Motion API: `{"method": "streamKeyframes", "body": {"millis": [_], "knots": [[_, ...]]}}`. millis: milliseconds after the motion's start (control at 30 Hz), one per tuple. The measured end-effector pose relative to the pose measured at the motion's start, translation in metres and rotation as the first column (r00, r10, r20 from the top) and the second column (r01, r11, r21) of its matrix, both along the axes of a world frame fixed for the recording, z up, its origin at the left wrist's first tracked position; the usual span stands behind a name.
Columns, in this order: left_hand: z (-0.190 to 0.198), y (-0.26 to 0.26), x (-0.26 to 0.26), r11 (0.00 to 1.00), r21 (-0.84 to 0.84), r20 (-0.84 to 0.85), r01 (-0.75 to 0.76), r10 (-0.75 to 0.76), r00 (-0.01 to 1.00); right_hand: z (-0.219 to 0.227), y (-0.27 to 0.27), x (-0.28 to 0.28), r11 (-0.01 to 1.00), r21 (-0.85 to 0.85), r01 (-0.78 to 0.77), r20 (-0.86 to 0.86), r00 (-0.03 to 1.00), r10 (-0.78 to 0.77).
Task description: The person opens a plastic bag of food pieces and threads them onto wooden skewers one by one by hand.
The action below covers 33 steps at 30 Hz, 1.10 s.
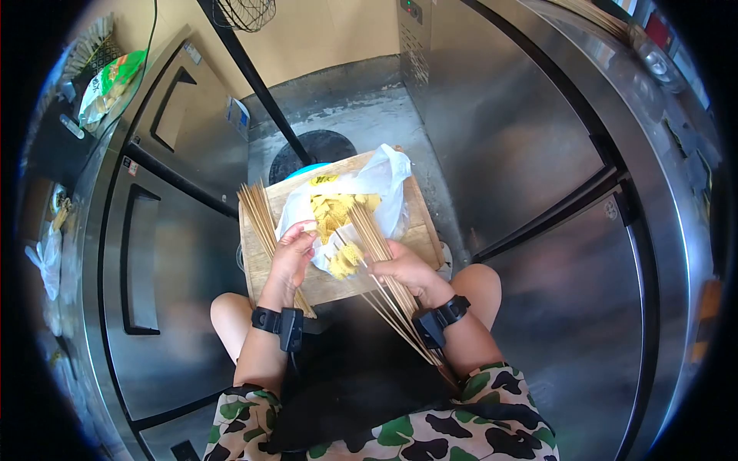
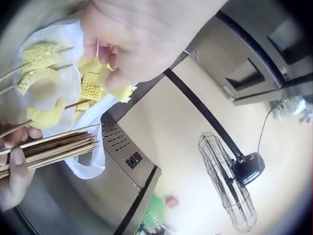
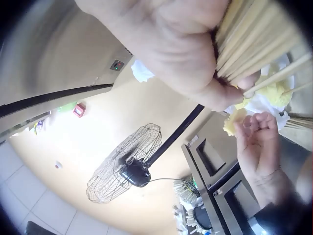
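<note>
My left hand point(image 1: 292, 252) pinches a yellow piece of honeycomb tripe point(image 2: 122, 92) between thumb and fingers, over a heap of cut tripe point(image 1: 329, 215) in a white plastic bag point(image 1: 393, 170). My right hand point(image 1: 409, 270) grips a thick bundle of bamboo skewers point(image 1: 373, 232). The same hand also holds a few skewers threaded with tripe point(image 2: 46, 115); those pieces sit near the skewer tips, close over the bag in the left wrist view. Part of the right palm is hidden behind the bundle in the head view.
The bag lies on a wooden board point(image 1: 424, 234) in front of my knees. More bamboo skewers point(image 1: 259, 211) lie along the board's left side. Steel cabinets point(image 1: 530, 154) stand close on both sides. A fan's black pole point(image 1: 257, 84) rises behind the board.
</note>
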<state>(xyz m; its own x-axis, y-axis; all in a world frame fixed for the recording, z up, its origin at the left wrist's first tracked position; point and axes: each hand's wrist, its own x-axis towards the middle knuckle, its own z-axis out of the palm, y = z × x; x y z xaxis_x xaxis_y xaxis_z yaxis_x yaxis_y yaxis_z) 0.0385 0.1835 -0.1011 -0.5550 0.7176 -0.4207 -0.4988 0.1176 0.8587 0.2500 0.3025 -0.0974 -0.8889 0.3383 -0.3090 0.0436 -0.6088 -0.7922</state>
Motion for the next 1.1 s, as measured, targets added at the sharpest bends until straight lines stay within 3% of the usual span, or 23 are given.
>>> {"method": "streamKeyframes", "body": {"millis": [33,133,233,433,633,833,1100], "knots": [[0.001,-0.001,-0.001,0.999,-0.033,-0.065,0.031,-0.033,0.997,-0.001,0.000,0.000,1.000,-0.005,-0.022,-0.006,1.000,0.022],[0.018,0.001,0.007,0.997,0.030,0.002,0.066,-0.066,0.998,-0.003,0.000,-0.001,0.998,-0.016,-0.065,-0.031,0.997,0.065],[0.028,0.004,0.011,0.997,0.078,0.078,-0.013,0.007,0.997,0.001,-0.002,-0.002,0.997,-0.010,-0.070,-0.054,0.996,0.069],[0.007,0.005,0.014,0.983,0.113,-0.098,-0.146,0.157,0.983,-0.003,-0.003,-0.003,0.994,0.002,-0.106,-0.101,0.989,0.106],[0.010,0.013,0.025,0.974,0.140,-0.061,-0.181,0.191,0.980,-0.004,-0.004,-0.003,0.993,0.002,-0.120,-0.115,0.986,0.120],[0.011,0.010,0.027,0.970,0.179,0.012,-0.167,0.167,0.986,0.002,-0.004,-0.003,0.993,0.009,-0.116,-0.078,0.990,0.117],[0.007,0.006,0.025,0.972,0.207,-0.055,-0.113,0.127,0.990,-0.010,-0.005,-0.005,0.994,0.020,-0.105,-0.081,0.991,0.106]]}}
